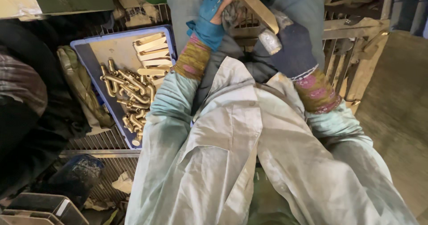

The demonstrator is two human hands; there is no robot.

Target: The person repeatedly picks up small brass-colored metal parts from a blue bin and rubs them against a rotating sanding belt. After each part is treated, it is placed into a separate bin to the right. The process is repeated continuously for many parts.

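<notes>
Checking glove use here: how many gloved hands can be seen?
2. The left hand, in a blue fingerless glove, grips the brass piece at top centre; the right hand, in a dark navy glove, holds it from the right. No other hands show.

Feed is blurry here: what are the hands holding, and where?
Both hold one flat brass bar: left hand near its upper end, right hand at its lower end.
</notes>
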